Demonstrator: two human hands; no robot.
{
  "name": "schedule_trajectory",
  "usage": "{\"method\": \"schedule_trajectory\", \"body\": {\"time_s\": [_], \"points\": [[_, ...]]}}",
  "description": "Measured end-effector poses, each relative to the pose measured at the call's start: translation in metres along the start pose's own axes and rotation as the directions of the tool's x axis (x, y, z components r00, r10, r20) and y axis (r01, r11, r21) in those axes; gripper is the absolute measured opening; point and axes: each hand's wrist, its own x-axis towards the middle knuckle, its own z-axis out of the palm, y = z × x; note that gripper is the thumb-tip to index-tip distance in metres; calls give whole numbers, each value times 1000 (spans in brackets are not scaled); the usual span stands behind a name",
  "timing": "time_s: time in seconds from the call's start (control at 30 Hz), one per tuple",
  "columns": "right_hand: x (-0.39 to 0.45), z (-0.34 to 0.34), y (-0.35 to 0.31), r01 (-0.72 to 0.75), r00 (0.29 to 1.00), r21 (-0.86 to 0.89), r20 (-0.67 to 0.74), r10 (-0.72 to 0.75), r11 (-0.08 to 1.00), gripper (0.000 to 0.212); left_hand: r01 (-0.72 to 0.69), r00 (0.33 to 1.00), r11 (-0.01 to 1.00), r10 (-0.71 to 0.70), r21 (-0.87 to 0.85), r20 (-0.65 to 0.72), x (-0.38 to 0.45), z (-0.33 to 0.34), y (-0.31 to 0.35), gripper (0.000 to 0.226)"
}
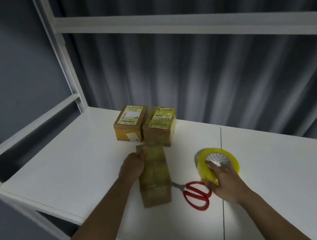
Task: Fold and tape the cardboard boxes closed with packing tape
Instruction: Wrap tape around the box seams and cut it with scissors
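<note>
Two hands at a white counter (75, 153), one on a box, one on tape.

Head view: the left hand (133, 166) curls its grip round the left edge of a long taped box (154, 174) lying mid-counter. The right hand (222, 180) holds the yellow tape roll (216, 161), fingers in its core. Red scissors (196, 194) lie between them. Two labelled boxes (146, 125) stand just behind.

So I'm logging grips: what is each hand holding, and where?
Left hand grips the near cardboard box by its left side. Right hand holds the tape roll at its near rim.
</note>
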Motion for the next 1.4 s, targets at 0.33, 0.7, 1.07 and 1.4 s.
{"method": "schedule_trajectory", "body": {"time_s": [0.33, 0.7, 1.07, 1.4], "points": [[-7, -10, 4, 48, 953, 168, -302, 5, 985, 42, -545, 767, 790, 605, 281, -215, -19, 4, 53, 45], [-35, -50, -16, 245, 916, 465, -398, -46, 851, 49, -626, 762, 743, 647, -235, 15, -42, 20, 117, 16], [-16, -113, -44, 58, 928, 386, -360, 92, 921, 42, -604, 779, 796, 577, -42, -246, -77, -41, 83, 17], [12, -126, -115, 157, 986, 75, -60, -153, 985, 39, -222, 965, 853, 123, -472, -230, -83, -47, -4, 14]]}}
